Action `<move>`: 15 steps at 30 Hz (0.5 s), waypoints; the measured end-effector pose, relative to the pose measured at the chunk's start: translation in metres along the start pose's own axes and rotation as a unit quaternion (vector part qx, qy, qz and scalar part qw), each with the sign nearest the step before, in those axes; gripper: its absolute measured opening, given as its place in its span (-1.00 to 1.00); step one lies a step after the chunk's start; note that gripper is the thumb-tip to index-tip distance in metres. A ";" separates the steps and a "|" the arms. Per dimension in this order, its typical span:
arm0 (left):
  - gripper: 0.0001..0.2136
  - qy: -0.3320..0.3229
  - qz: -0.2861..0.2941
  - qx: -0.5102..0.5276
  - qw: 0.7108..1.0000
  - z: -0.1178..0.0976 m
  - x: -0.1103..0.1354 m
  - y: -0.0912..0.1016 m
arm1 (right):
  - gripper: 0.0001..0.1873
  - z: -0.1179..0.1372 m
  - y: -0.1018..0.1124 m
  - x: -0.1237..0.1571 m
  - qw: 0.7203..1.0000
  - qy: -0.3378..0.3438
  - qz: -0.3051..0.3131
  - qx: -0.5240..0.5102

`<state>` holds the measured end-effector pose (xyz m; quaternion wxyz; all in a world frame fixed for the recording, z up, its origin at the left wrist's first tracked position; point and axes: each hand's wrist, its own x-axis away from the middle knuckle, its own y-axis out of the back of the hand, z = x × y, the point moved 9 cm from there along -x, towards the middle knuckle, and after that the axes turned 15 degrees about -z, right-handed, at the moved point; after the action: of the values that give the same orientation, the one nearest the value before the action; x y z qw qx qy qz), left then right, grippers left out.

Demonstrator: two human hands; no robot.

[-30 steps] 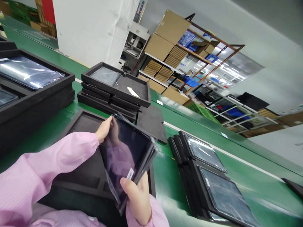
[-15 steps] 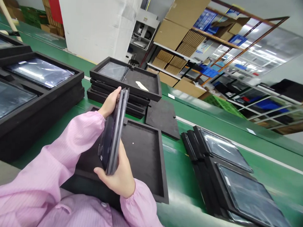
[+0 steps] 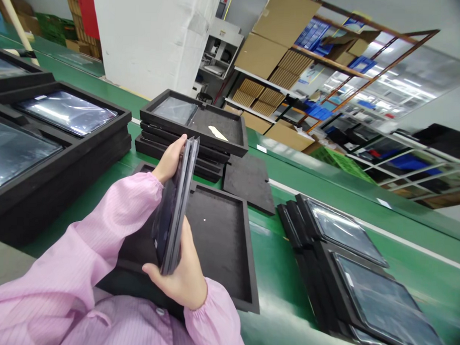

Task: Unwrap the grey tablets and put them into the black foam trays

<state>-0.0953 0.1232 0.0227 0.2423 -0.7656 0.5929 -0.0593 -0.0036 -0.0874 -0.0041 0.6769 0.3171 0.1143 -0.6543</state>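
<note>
Two or more thin dark tablets (image 3: 176, 206), pressed face to face and seen nearly edge-on, stand tilted upright between my hands. My left hand (image 3: 170, 159) is closed round their upper far end, fingers partly hidden behind them. Lower down, my right hand (image 3: 187, 271) grips the near end, its thumb to the left and its fingers along the right side. Beneath them lies a black foam tray (image 3: 216, 242) with a raised rim; a tiny white speck shows on its floor. Wrapping film seems to stick out at the tablets' top end.
Stacked black trays (image 3: 191, 136) stand behind, the top one with a film-covered tablet and a pale scrap. A flat black foam board (image 3: 248, 183) lies beside them. Large trays with tablets (image 3: 69, 111) are at left. More tablets (image 3: 387, 299) lie on stacked foam at right, on the green belt (image 3: 275, 264).
The whole view has shifted slightly, so things appear a little lower and to the right. Both hands keep the same hold on the tablets, whose tilt is almost unchanged.
</note>
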 end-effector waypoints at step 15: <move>-0.72 -0.250 0.135 0.005 0.959 -0.069 0.074 -0.025 | -0.31 -0.005 0.050 -0.030 0.986 -0.119 -0.077 -0.093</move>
<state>-0.0778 0.0379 0.0798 0.3926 -0.6674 0.6111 0.1645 0.0424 -0.0629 0.0236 0.6595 0.1630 0.1175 -0.7244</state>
